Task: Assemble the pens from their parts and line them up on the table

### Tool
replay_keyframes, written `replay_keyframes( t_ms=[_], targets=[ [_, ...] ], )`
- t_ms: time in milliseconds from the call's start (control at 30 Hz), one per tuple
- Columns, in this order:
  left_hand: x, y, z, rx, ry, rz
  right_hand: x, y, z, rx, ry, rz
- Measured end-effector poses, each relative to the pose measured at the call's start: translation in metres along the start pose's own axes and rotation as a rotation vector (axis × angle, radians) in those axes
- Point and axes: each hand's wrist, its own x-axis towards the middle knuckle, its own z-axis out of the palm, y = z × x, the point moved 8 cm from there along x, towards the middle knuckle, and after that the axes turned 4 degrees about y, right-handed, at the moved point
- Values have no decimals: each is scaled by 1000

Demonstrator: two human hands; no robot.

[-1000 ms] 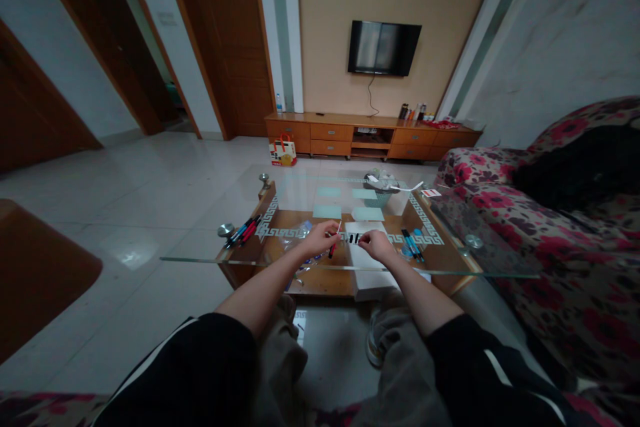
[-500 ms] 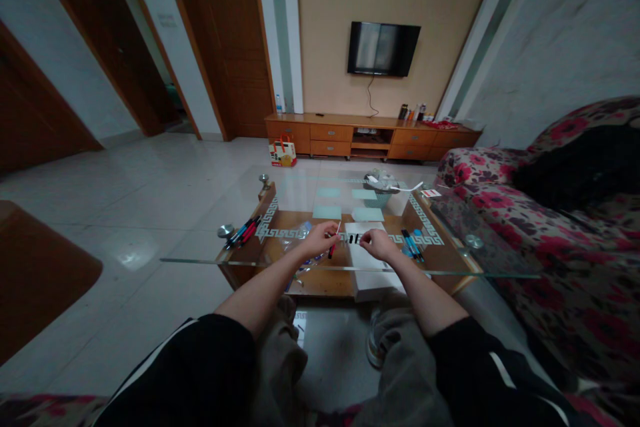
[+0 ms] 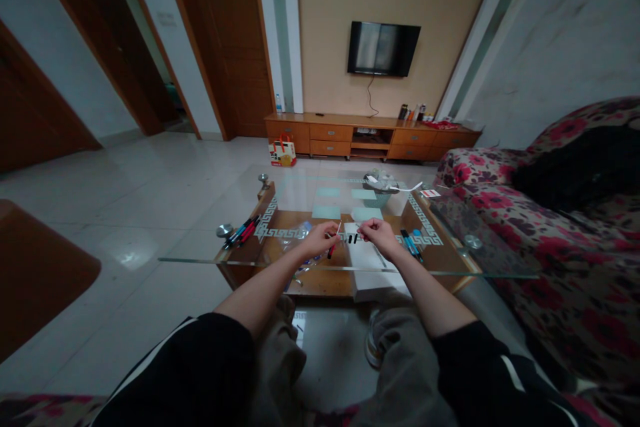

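My left hand holds a red pen upright-tilted over the glass coffee table, with a thin white refill sticking up from it. My right hand is pinched shut just right of it, fingers at a small dark pen part; whether it grips that part is unclear. Both hands hover above a white sheet of paper. A bunch of black, blue and red pens lies at the table's left edge. Blue pens lie right of my right hand.
A small bowl with white items stands at the table's far end. A floral sofa runs along the right. A brown stool or table is at the left. Ahead are a TV cabinet, a wall TV and a gift bag.
My right hand has moved slightly left and away from me, closer to my left hand. The left hand and the red pen have stayed put.
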Motion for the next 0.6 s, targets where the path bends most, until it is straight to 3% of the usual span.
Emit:
replay_keyframes(
  t_ms=[600],
  targets=[
    [0,2,0,147,8,55,-1,-3,2,-52,87,-60]
  ],
)
